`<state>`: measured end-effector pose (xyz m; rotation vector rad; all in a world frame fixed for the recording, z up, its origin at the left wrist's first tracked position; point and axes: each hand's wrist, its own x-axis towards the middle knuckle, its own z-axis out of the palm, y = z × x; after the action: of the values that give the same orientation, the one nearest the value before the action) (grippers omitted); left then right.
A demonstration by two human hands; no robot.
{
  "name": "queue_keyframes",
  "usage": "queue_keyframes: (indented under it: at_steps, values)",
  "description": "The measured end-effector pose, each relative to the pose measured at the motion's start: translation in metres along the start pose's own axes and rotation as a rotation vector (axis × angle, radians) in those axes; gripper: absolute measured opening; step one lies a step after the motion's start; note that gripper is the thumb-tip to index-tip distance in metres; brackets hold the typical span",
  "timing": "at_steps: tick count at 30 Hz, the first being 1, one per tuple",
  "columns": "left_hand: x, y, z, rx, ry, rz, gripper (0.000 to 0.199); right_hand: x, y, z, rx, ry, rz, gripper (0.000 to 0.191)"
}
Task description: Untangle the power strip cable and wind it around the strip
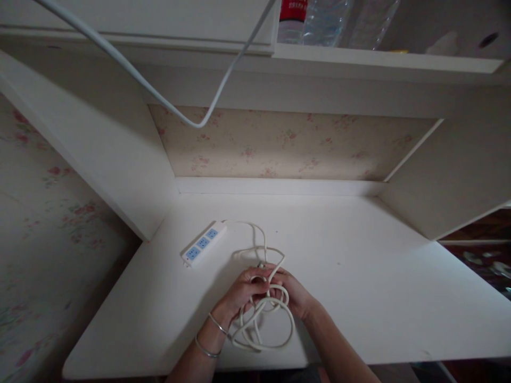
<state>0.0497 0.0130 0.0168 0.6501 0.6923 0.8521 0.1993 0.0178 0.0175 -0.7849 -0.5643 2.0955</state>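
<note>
My left hand (245, 291) and my right hand (290, 288) meet near the front of the white desk, both closed on a white power cord (293, 324). Loose loops of the cord hang and lie below and between my fingers. Just above my fingertips a small dark end shows, perhaps the plug; it is too small to be sure. From my hands the cord runs back to a white power strip (204, 243) with three blue socket faces, lying at a slant on the desk to the left. Two metal bangles circle my left wrist.
The white desk (359, 276) has side panels left and right and a flowered wall panel behind. Overhead, a thick white cable (195, 125) hangs in a V. Plastic bottles (325, 21) stand on the upper shelf (383, 57).
</note>
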Motion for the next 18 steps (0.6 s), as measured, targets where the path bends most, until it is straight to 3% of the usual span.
queue_keyframes:
  at_steps: [5,11,15,18]
  values:
    - [-0.007,0.010,0.008,0.023,-0.084,-0.077,0.041,0.012,0.002,0.003,-0.132,0.058,-0.064,0.026]
    - [-0.008,0.013,0.006,-0.042,-0.076,-0.011,0.033,0.021,-0.004,0.003,-0.058,0.129,-0.147,0.017]
    - [-0.008,0.011,0.001,-0.083,-0.079,-0.019,0.035,0.014,-0.027,-0.007,0.093,0.087,-0.272,0.008]
    - [-0.008,0.010,0.000,-0.079,-0.067,-0.034,0.036,0.007,-0.052,-0.017,0.201,0.054,-0.344,0.016]
